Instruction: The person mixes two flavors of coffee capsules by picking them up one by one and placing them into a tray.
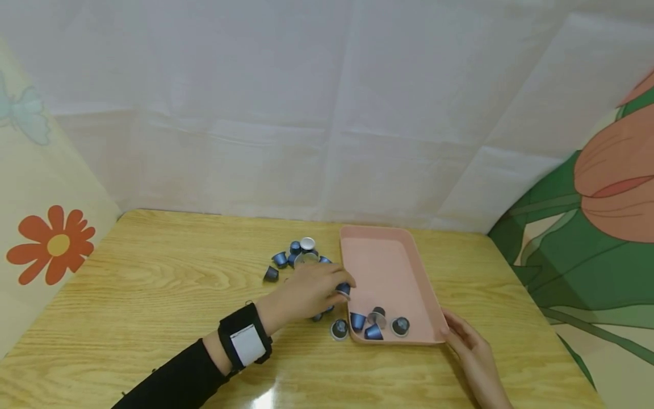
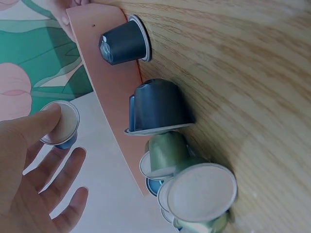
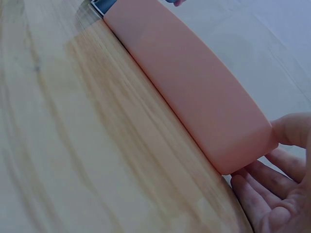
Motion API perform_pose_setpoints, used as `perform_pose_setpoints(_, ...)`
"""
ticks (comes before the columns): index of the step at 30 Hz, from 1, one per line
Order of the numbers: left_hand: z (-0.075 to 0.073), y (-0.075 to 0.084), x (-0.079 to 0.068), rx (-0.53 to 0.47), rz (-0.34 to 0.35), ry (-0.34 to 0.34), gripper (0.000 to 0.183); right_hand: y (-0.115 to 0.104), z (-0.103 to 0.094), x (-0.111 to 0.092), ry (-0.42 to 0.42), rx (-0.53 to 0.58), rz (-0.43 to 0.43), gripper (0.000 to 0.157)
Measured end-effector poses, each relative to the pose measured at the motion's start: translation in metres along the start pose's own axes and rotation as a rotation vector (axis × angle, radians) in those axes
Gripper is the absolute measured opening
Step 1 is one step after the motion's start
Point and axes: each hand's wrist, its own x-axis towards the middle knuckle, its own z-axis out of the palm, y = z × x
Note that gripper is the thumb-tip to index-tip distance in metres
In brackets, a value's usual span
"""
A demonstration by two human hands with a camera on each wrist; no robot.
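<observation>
My left hand (image 1: 310, 288) pinches a blue coffee capsule (image 1: 344, 289) between thumb and fingers, close over the left rim of a pink tray (image 1: 383, 267). In the left wrist view the thumb lies on the pale lid of that capsule (image 2: 67, 127). Several capsules lie in the tray's near end, among them a blue capsule (image 1: 373, 332) on its side and a dark capsule (image 1: 401, 326). At the tray's near right corner my right hand (image 1: 472, 355) holds the edge, thumb at the rim and fingers beneath in the right wrist view.
A loose pile of capsules (image 1: 280, 259), blue, dark and green, lies left of the tray, partly hidden behind the left hand. One dark capsule (image 1: 339, 329) stands just outside the tray's near left corner. A white cloth (image 1: 255, 142) hangs behind the wooden table (image 1: 153, 295).
</observation>
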Motion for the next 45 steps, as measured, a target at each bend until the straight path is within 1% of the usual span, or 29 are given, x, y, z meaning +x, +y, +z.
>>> perform_pose_setpoints(4, 0.001, 0.002, 0.006, 0.02, 0.003, -0.003, 0.032, 0.0, 0.0, 0.0, 0.001, -0.001, -0.006, 0.058)
perform_pose_setpoints(9, 0.004, 0.008, 0.012, 0.051, 0.036, 0.013, 0.031, -0.001, 0.001, -0.001, 0.004, 0.005, -0.009, 0.058)
perform_pose_setpoints(18, 0.014, 0.019, 0.018, 0.019, 0.09, 0.022, 0.033, 0.0, 0.001, 0.0, 0.005, 0.008, -0.016, 0.058)
perform_pose_setpoints(23, 0.021, 0.023, 0.023, 0.019, 0.106, 0.025, 0.033, 0.0, 0.001, 0.0, 0.008, 0.02, -0.027, 0.057)
perform_pose_setpoints(25, 0.024, 0.025, 0.025, 0.047, 0.111, 0.029, 0.033, 0.0, 0.001, 0.0, 0.008, 0.023, -0.033, 0.057)
perform_pose_setpoints(31, 0.033, 0.03, 0.026, 0.127, 0.126, 0.014, 0.029, -0.001, 0.001, 0.0, 0.001, 0.03, -0.028, 0.057)
perform_pose_setpoints(38, 0.036, 0.035, 0.026, 0.141, 0.129, -0.003, 0.028, 0.0, 0.0, 0.0, -0.004, 0.013, 0.011, 0.06)
perform_pose_setpoints(40, 0.036, 0.037, 0.026, 0.141, 0.133, -0.001, 0.027, 0.0, 0.0, 0.0, -0.003, 0.013, 0.006, 0.059)
perform_pose_setpoints(45, 0.039, 0.04, 0.026, 0.108, 0.16, 0.012, 0.024, 0.001, 0.001, 0.0, 0.001, 0.019, -0.018, 0.058)
